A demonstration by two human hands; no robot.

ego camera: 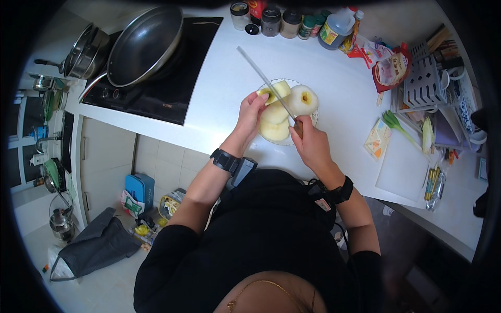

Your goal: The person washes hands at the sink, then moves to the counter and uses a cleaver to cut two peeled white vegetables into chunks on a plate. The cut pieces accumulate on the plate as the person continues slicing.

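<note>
My left hand (pixel 250 111) grips a pale, peeled fruit piece (pixel 281 89) with a hollowed yellowish core, the thumb resting near the hollow. In my right hand (pixel 313 143) is the handle of a long-bladed knife (pixel 255 66). Its blade slants up and to the left, crossing over the held piece; whether it has cut in I cannot tell. Below both hands lies a round plate (pixel 287 143) with a patterned rim. On it rest a peeled fruit (pixel 303 101) with a cored opening and more peeled pieces (pixel 274 131), partly covered by my left hand and the knife.
A wok (pixel 145 47) stands on the black cooktop (pixel 156 103) at left. Jars (pixel 271 21) and a large jug (pixel 336 29) line the back. To the right are a white cutting board (pixel 403 168), a green onion (pixel 401 125) and a dish rack (pixel 424 84).
</note>
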